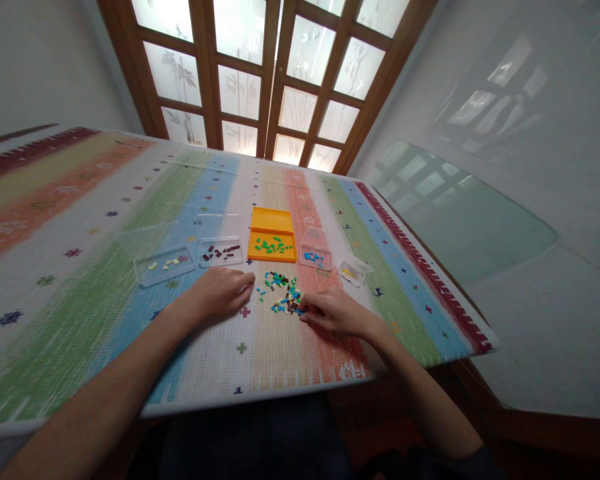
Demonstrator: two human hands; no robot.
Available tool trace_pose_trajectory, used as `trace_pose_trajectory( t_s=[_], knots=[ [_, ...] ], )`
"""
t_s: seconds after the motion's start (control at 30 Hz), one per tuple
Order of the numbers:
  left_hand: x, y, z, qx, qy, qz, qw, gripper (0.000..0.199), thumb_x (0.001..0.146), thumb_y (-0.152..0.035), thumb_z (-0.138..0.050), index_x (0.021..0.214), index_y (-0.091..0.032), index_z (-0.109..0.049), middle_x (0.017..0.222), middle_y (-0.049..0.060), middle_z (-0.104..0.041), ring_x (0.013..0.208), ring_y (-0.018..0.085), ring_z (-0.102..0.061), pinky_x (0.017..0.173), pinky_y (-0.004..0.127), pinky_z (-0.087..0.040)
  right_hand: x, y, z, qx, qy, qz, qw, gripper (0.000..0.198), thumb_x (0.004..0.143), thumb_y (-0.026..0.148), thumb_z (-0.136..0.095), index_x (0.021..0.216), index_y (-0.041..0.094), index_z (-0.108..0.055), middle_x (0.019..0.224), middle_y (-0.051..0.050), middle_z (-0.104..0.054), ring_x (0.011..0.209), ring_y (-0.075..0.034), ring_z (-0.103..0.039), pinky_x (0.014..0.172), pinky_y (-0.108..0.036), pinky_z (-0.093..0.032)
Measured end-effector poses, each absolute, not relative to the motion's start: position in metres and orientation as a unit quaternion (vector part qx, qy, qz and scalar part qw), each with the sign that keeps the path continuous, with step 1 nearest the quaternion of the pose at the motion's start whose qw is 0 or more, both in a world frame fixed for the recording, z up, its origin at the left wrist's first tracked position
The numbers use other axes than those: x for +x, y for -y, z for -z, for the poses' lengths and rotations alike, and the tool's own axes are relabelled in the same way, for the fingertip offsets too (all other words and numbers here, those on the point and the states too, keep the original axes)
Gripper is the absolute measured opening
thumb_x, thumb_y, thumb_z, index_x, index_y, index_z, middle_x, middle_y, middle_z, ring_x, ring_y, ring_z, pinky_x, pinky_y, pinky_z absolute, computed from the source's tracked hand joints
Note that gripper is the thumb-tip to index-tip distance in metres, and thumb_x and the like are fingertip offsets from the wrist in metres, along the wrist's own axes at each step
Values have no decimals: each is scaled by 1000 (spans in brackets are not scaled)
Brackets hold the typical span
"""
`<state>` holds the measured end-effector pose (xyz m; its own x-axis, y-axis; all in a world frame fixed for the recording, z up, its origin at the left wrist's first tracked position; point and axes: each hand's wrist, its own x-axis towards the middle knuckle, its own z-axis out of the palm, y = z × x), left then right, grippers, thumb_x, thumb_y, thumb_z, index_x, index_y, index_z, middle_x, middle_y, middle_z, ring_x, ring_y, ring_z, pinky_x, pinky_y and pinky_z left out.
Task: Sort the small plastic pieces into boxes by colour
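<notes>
A loose pile of small toy building bricks [283, 293], mixed green, blue, brown and white, lies on the striped tablecloth. At its left edge rests my left hand [226, 292], fingers curled together; whatever may be in them is hidden. My right hand [334, 311] touches the pile's right side with thumb and fingertips pinched, too small to show what is between them. Behind the pile stands an open orange case [272, 219] with green bricks [273, 245]. Left of it, a clear box holds brown bricks [221, 253]; to the right, another holds blue bricks [313, 257].
A clear box [164, 275] with pale bricks sits at the far left of the row. At the far right, a small clear box [354, 270] holds yellow pieces. The tablecloth [190, 360] ends at the table's front edge. Glazed wooden doors [275, 73] stand behind.
</notes>
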<state>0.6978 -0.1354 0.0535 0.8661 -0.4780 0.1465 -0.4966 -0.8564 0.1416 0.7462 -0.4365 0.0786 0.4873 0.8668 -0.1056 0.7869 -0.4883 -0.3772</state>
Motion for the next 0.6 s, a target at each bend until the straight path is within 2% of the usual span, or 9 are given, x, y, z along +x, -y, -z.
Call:
trace_pose_trajectory(
  t_s=[0.4,0.6],
  knots=[
    [697,137,-57,965,247,-45,71,28,100,-26,-39,84,-19,-61,75,6,-69,64,18,-59,60,31,-32,746,430,-84,-857,466,-186,121,7,96,26,-62,98,19,-61,75,0,-62,65,-14,-50,61,-26,-30],
    [697,136,-57,962,255,-59,72,29,100,-26,-39,83,-19,-61,74,5,-68,62,17,-58,59,31,-33,744,428,-86,-855,461,-199,128,3,92,22,-63,91,19,-62,74,0,-62,64,-14,-49,60,-26,-30]
  ],
)
